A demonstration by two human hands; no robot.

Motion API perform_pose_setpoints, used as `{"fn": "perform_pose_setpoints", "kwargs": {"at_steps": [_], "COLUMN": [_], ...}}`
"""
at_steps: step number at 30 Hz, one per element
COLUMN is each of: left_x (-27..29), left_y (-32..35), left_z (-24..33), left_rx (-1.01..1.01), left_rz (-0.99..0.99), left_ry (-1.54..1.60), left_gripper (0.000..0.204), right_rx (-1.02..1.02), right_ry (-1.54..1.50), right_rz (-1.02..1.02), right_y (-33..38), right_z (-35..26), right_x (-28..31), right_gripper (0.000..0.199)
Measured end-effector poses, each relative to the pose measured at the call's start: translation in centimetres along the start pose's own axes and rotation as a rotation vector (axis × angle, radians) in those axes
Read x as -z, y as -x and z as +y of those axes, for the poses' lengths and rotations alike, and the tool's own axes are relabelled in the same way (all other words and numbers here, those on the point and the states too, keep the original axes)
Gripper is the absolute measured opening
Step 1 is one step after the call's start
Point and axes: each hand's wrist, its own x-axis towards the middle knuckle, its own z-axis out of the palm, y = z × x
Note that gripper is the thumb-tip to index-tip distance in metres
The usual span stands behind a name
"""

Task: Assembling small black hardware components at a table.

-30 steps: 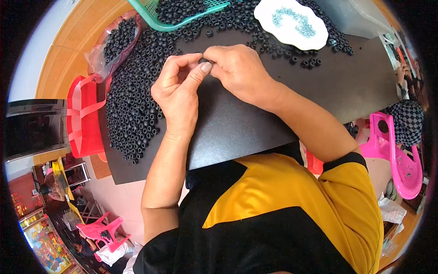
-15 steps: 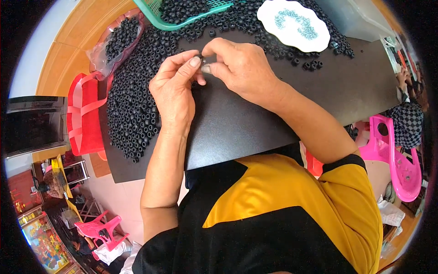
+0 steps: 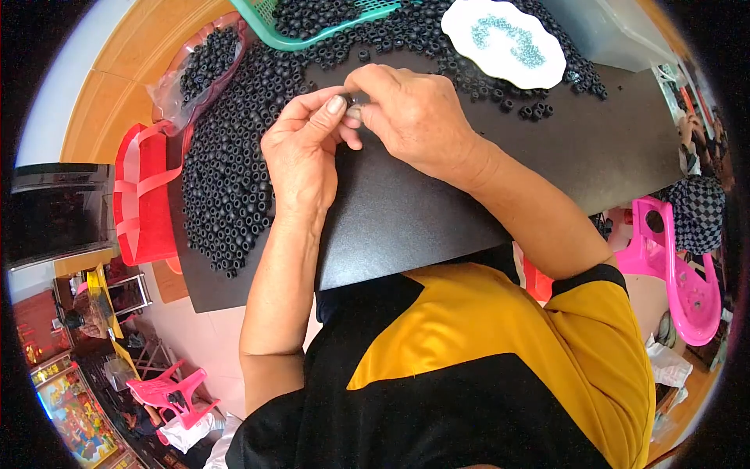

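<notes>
Over the far part of the dark table (image 3: 406, 227), both my hands meet fingertip to fingertip. Thumb and forefinger of my left hand (image 3: 303, 160) pinch one small black hollow piece (image 3: 349, 100), mostly covered by the fingers. My right hand (image 3: 418, 121) is closed against that same piece, its thumb and forefinger pressed together; whatever is between them is too small to make out. A wide spread of similar black cylindrical pieces (image 3: 226, 180), open at the end, lies beside my left hand. Beyond my right hand, a white scalloped plate (image 3: 539, 76) carries tiny pale teal bits (image 3: 500, 33).
At the far edge stands a green plastic basket (image 3: 269, 35) with more black pieces. A clear bag-lined bowl (image 3: 168, 90) of them sits at the far left, above a red bag (image 3: 144, 203). Pink plastic chairs (image 3: 691, 305) (image 3: 176, 395) stand on both sides.
My left hand has shifted very slightly right, and my right fingers have closed in on the black piece. Everything else is as before.
</notes>
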Motion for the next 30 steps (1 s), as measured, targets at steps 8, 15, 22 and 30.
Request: {"fn": "perform_pose_setpoints", "kwargs": {"at_steps": [8, 15, 22, 30], "left_x": [0.3, 0.2, -0.6, -0.3], "left_y": [-0.1, 0.0, 0.2, 0.0], "left_z": [0.1, 0.2, 0.7, 1.1], "left_rx": [0.080, 0.035, -0.001, 0.019], "left_rz": [-0.026, 0.003, 0.031, -0.010], "left_ry": [0.077, 0.026, -0.014, -0.043], "left_gripper": [0.015, 0.013, 0.014, 0.016], "right_rx": [-0.044, -0.106, -0.097, -0.069], "right_ry": [-0.070, -0.067, -0.211, -0.219], "right_rz": [-0.010, -0.086, -0.051, -0.034], "right_y": [0.4, 0.4, 0.4, 0.1], "right_z": [0.3, 0.5, 0.8, 0.8], "right_x": [-0.5, -0.5, -0.3, -0.1], "right_gripper": [0.022, 0.017, 0.014, 0.016]}}
